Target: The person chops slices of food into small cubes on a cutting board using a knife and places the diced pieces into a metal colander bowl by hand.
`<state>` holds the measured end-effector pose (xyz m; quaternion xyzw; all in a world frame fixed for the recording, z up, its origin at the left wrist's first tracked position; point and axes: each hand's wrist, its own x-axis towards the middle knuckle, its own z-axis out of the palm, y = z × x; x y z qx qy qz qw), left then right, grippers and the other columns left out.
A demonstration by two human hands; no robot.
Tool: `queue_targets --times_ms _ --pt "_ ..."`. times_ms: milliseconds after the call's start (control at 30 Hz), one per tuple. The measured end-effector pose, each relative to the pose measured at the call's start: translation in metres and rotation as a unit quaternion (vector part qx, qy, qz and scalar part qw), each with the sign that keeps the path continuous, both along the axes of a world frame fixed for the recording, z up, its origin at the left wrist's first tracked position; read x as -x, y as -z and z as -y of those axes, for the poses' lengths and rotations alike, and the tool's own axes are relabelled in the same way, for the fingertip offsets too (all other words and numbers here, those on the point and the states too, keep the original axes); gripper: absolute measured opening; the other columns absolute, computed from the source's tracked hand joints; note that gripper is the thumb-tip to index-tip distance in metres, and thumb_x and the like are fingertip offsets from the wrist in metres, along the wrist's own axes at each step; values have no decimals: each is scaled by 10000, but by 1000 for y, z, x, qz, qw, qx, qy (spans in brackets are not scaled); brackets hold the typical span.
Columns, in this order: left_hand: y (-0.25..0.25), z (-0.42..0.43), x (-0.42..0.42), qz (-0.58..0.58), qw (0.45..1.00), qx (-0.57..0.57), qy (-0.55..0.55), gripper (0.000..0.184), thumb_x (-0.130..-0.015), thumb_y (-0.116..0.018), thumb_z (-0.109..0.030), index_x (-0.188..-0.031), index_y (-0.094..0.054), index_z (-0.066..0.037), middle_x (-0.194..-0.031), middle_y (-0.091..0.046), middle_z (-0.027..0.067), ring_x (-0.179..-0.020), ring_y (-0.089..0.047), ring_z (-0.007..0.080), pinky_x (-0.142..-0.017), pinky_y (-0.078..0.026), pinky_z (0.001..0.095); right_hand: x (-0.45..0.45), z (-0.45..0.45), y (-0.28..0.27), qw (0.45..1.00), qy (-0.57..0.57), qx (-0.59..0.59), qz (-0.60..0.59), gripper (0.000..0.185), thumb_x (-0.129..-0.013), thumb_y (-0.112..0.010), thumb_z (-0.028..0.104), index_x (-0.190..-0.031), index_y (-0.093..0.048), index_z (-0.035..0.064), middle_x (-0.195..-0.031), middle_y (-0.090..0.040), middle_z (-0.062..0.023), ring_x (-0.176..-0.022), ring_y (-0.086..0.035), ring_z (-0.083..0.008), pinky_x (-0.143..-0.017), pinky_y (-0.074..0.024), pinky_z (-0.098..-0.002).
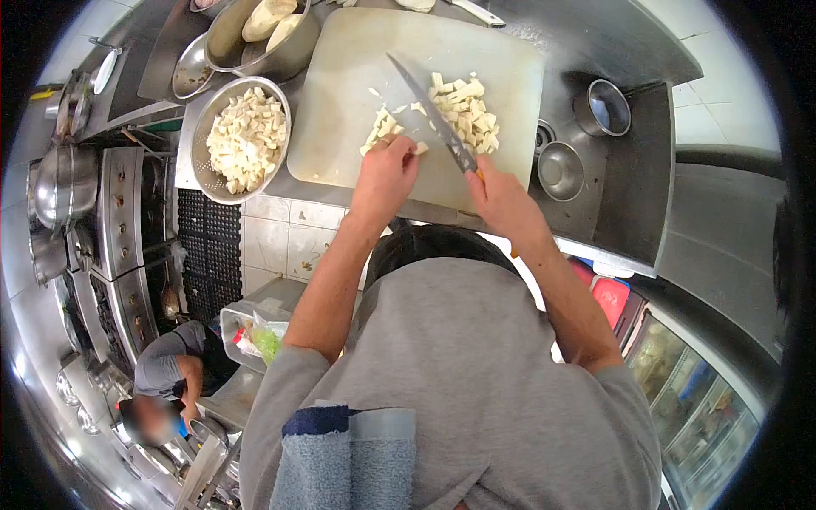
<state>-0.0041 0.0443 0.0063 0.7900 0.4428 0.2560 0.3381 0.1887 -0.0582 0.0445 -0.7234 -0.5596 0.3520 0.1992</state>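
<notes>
My right hand (507, 204) is closed round the handle of a long kitchen knife (431, 112), whose blade points away and to the left over the cutting board (340, 102). My left hand (388, 177) has its fingers curled down onto pale vegetable sticks (383, 127), just left of the blade. Right of the knife lies a loose heap of pale cut vegetable pieces (466, 110), in sticks and cubes. A perforated metal colander (201, 144) at the board's left holds many pale cubes (246, 140).
Large peeled pieces (269, 19) fill a metal pot (223, 38) at the back left. Another knife (476, 12) lies beyond the board. Metal bowls (561, 170) stand in the sink area at right. A co-worker (174, 370) bends at the lower left, near a plastic bin (234, 323).
</notes>
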Motion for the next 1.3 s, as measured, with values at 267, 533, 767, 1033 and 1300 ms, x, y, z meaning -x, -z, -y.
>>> queue_targets --times_ms 267,533,767,1033,1300 --pt "-2 -12 -20 -10 999 -2 33 153 -781 -712 -60 -912 -688 15 -819 -701 173 -768 -707 300 -727 -571 380 9 -11 -10 997 -34 -61 40 192 -1004 -523 185 -1041 -475 3 -788 -645 -294 -769 -645 -496 -645 -480 -594" --pt "2 -13 -21 -12 999 -10 38 158 -756 -716 -67 -899 -683 -9 -818 -696 176 -747 -691 324 -708 -557 402 13 -4 -18 997 -54 -36 50 190 -1003 -516 182 -1035 -465 2 -731 -631 -296 -707 -641 -493 -625 -488 -594" --pt "-4 -12 -19 4 998 24 51 149 -780 -690 -66 -911 -660 -1 -896 -698 207 -825 -681 374 -734 -548 444 13 -22 28 994 -58 -79 43 211 -1019 -494 215 -1036 -471 6 -749 -639 -296 -730 -642 -498 -631 -477 -605" --pt "-20 -12 28 47 997 5 -59 273 -815 -716 -17 -1087 -687 -10 -987 -693 163 -811 -694 288 -738 -564 393 -1 -20 -31 999 -11 -2 31 217 -1032 -498 250 -1033 -475 34 -763 -640 -297 -737 -638 -501 -647 -466 -601" --pt "-10 -18 56 -37 998 23 -36 319 -785 -770 -71 -1090 -691 -20 -1079 -677 164 -890 -688 282 -782 -574 381 6 -9 -10 992 17 95 -85 232 -1031 -515 257 -1049 -468 30 -769 -638 -262 -761 -627 -493 -652 -465 -567"
